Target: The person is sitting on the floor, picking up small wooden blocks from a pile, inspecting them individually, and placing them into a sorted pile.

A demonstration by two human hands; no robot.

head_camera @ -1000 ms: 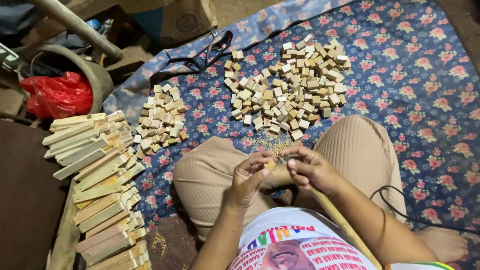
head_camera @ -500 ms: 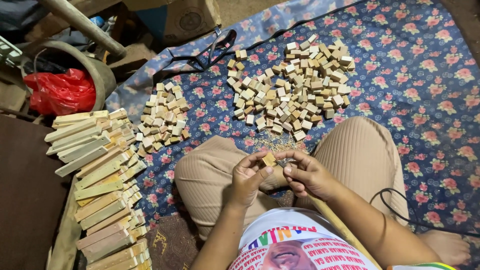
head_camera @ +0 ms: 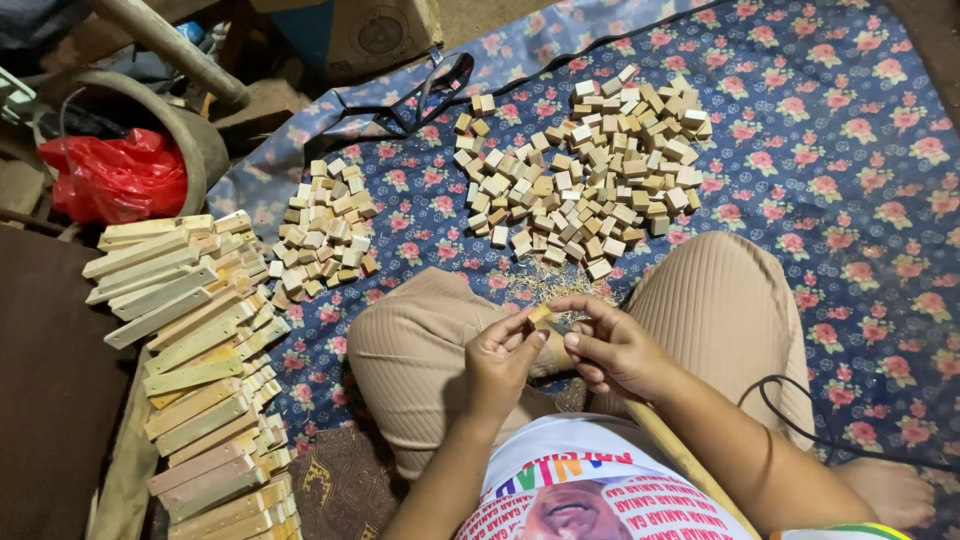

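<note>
Pale tan blocks (head_camera: 585, 185) on a blue cloth (head_camera: 840, 150) — pink-flowered (red bag (head_camera: 115, 175) nearby).

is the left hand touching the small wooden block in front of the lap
Touching. The head view shows the left hand with its fingertips pinching the small wooden block, no gap between them; the right hand closes in on it from the other side.
</note>
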